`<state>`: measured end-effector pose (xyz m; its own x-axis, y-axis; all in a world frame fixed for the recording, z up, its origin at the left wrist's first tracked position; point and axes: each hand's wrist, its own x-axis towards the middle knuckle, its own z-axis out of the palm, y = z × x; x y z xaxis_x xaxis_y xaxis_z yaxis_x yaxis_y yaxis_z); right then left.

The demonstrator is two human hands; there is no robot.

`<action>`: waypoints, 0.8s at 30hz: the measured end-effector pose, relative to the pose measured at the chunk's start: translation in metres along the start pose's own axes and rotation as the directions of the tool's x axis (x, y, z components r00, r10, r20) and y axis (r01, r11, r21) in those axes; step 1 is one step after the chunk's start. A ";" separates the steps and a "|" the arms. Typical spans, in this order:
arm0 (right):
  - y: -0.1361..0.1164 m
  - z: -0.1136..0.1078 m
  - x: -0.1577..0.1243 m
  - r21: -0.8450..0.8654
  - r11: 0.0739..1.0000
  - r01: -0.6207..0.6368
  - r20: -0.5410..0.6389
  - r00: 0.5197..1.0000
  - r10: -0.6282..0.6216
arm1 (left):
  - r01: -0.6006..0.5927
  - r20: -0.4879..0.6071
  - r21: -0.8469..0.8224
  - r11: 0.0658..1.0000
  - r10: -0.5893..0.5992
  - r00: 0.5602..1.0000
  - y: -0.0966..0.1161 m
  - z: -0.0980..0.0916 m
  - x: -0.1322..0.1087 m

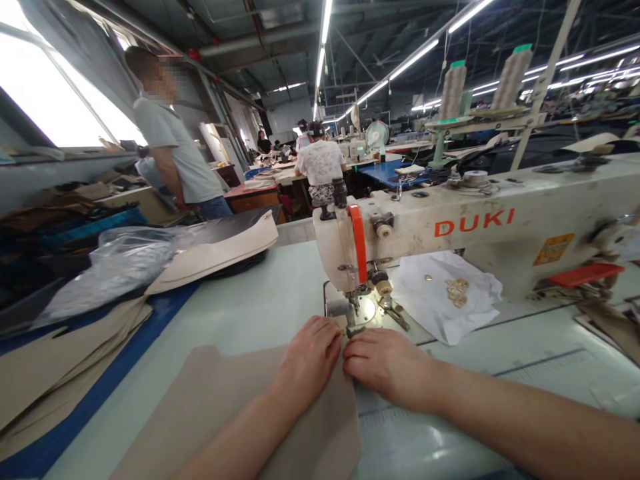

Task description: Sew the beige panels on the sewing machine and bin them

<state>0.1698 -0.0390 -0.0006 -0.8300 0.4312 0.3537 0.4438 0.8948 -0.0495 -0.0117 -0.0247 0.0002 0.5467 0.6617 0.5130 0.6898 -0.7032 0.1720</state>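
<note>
A large beige fabric panel (pixel 240 380) lies on the table, its far corner close to the needle and presser foot (pixel 356 305) of a white sewing machine (pixel 400 227). My left hand (pixel 311 357) rests on the panel with its fingers curled together, pinching it near that corner. Just to the right, my right hand (pixel 385 365) is closed at the panel's right edge, its fingertips beside the left ones. The fingers hide the exact grip and part of the edge. A small dark piece shows just above the right fingertips, too small to name.
White paper (pixel 450 300) with small gold-coloured metal pieces (pixel 457 292) lies under the machine arm. Beige panels (pixel 65 360) are stacked at left, near a clear plastic bag (pixel 120 267). Thread cones (pixel 454 93) stand behind. One person (pixel 175 147) stands at left; another (pixel 320 163) sits ahead.
</note>
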 end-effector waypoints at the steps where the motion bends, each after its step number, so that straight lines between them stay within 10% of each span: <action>1: 0.000 0.000 0.000 0.001 1.000 0.000 -0.004 1.000 0.000 | -0.002 0.000 0.000 1.000 0.002 1.000 0.000 0.000 0.000; 24: -0.001 0.001 0.001 0.001 1.000 -0.027 -0.026 0.999 0.027 | 0.006 0.029 0.022 1.000 -0.007 1.000 -0.001 0.002 0.000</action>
<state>0.1680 -0.0392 -0.0016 -0.8085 0.4524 0.3764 0.4660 0.8828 -0.0601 -0.0111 -0.0235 -0.0013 0.5553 0.6738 0.4875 0.7037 -0.6931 0.1565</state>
